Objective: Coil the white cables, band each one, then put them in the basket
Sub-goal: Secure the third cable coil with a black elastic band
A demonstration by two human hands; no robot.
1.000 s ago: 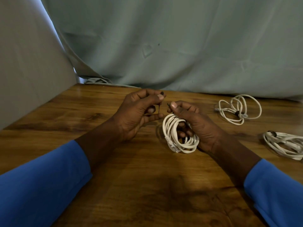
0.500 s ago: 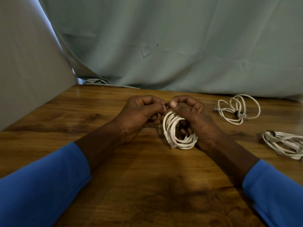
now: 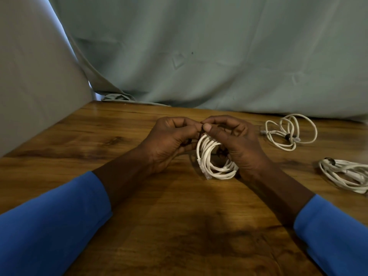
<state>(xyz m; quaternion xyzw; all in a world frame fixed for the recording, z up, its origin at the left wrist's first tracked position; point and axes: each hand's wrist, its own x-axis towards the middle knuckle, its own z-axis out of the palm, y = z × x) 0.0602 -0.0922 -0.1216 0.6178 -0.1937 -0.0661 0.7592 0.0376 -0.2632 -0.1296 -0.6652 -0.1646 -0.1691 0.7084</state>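
The coil (image 3: pixel 203 150) of white cable stands on edge on the wooden bench (image 3: pixel 179 226), about the middle of the scene, between the two hands. The right hand (image 3: pixel 241 146) has its fingers curled through the loops and its thumb pressed on top, so its grip pinches the strands together. The left hand (image 3: pixel 169 144) meets it at the top of the coil, thumb and forefinger pinched on what looks like a thin dark band (image 3: pixel 202 132). Most of the band is hidden between the fingertips, so I cannot tell how far round the strands it already goes.

The step in hand seems to be banding this coil. To do it well, the right hand should hold every loop gathered at one spot, so none springs out while the left stretches the band over the bundle. The plug end hanging at the near left of the coil is best tucked against the loops, or it may catch. A second turn of the band, if it is slack, would stop the bundle opening.

Two more white cables lie to the right, well apart from the hands: a far cable (image 3: pixel 290 139) in loose loops with a dark band at its waist, and a near cable (image 3: pixel 346 172) at the right edge, also with a dark band.

No basket is in view, so nothing can be said of what it holds; none of the three cables seen lies in any container.
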